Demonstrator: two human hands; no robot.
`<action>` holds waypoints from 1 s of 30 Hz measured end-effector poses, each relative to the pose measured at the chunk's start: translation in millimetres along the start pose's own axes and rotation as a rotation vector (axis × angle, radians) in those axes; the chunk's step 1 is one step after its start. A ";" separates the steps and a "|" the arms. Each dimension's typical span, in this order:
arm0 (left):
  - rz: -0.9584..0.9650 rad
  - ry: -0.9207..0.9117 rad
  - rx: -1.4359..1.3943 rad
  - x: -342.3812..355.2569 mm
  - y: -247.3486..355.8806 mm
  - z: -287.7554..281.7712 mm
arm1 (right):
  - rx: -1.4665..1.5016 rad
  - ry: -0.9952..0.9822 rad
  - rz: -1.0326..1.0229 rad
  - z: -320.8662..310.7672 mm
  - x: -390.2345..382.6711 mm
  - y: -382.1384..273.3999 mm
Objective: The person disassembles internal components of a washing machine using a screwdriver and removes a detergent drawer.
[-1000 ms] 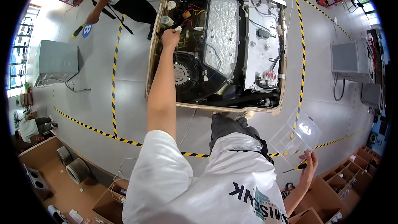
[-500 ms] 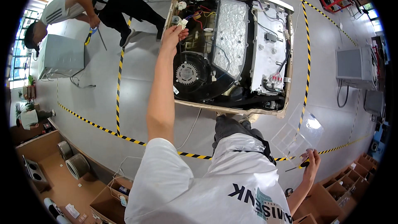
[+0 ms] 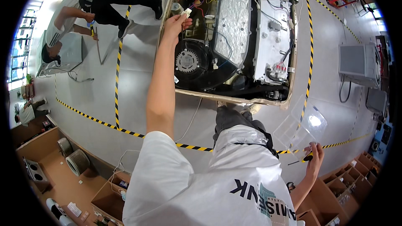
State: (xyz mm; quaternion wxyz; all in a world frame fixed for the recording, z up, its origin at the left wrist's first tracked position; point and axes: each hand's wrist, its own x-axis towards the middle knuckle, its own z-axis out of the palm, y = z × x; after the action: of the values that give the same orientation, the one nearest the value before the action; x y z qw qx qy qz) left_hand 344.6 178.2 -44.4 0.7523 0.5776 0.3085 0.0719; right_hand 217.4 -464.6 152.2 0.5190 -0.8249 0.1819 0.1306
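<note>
Over the far left corner of an opened appliance (image 3: 197, 94), my left hand (image 3: 175, 26) pinches a small white wire connector (image 3: 186, 13). Coloured wires (image 3: 200, 2) lie just past it. Inside the casing sit a black fan housing with a round grey motor (image 3: 186, 61), a silver foil-covered panel (image 3: 234, 27) and a pale metal cover (image 3: 271, 44). Low on the right, my right hand (image 3: 316, 155) is closed around a yellow-and-black screwdriver (image 3: 308, 157) and the edge of a clear plastic tray (image 3: 299, 132). The screwdriver's shaft points left.
At far left, another person (image 3: 79, 16) bends over a grey appliance (image 3: 67, 54), holding a tool. Cardboard bins (image 3: 351, 184) stand at lower right and a brown workbench (image 3: 54, 159) at lower left. A grey machine (image 3: 360, 65) is at right. Striped tape (image 3: 118, 79) marks the floor.
The view has shifted slightly, so the appliance sits higher. The other person has bent lower over the grey appliance. Both my hands keep their holds.
</note>
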 end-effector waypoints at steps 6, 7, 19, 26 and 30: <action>-0.009 0.054 -0.008 -3.9 -6.7 1.0 | 0.003 -0.037 0.019 -4.7 2.0 4.4; 0.000 0.061 -0.007 -7.0 -5.7 2.1 | -0.003 -0.043 0.023 -5.6 2.5 4.7; 0.657 0.444 0.711 -98.2 -25.0 35.1 | -0.018 -0.052 0.051 -6.7 5.3 4.9; 0.631 0.148 0.912 -162.9 -58.0 73.9 | -0.024 -0.063 0.068 -5.0 9.8 5.1; 0.655 0.173 1.007 -164.2 -72.4 79.5 | -0.020 -0.048 0.074 -3.1 11.0 5.0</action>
State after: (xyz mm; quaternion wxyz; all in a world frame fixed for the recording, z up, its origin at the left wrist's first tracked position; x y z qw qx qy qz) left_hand 238.9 13.0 -36.5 0.2974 0.9196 0.1707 0.1915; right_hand 225.1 -471.1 145.0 0.5097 -0.8195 0.1984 0.1712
